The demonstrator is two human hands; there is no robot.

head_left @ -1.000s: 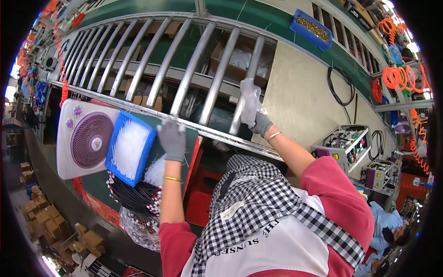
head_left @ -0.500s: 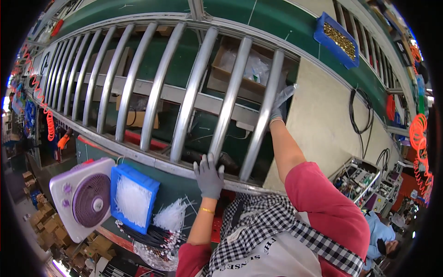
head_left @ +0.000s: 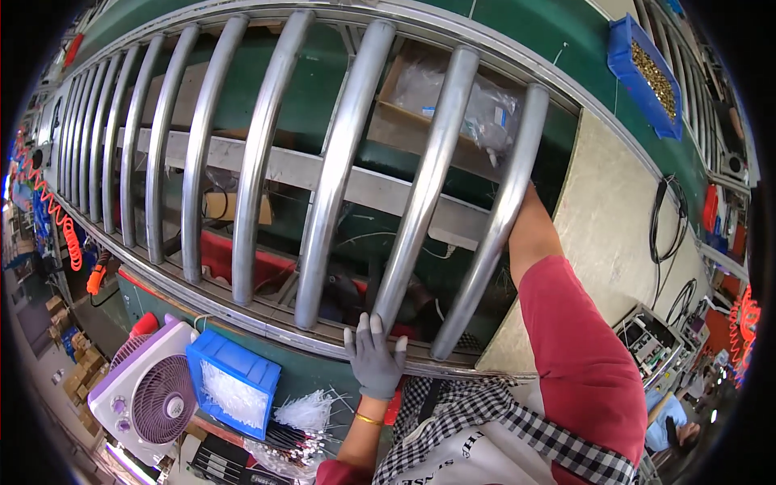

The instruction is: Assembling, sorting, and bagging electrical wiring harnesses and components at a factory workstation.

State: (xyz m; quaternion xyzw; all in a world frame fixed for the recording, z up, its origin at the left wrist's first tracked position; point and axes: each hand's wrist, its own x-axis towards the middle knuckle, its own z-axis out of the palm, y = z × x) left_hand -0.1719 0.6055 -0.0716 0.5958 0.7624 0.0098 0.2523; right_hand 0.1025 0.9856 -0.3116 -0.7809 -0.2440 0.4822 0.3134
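My left hand (head_left: 375, 360), in a grey glove with pale fingertips, rests on the conveyor's near rail (head_left: 323, 343) at the foot of a metal roller (head_left: 427, 187). Its fingers are stretched out and nothing is in them. My right arm (head_left: 533, 234) reaches down through the gap between the last roller (head_left: 495, 222) and a pale board. That roller hides most of the right hand, so its grip does not show. Beside it, under the rollers, stands an open cardboard box (head_left: 404, 121) holding clear plastic bags (head_left: 491, 111).
At the near left stand a purple-and-white fan (head_left: 153, 392), a blue bin (head_left: 234, 384) of white strips and a loose pile of strips (head_left: 311, 412). The pale board (head_left: 558, 218) carries black cables (head_left: 669, 218). A blue tray (head_left: 647, 77) of brass-coloured parts sits far right.
My right hand has gone lower, behind the last roller; clear plastic showed at it before. The view has shifted, and my left hand stays on the rail.
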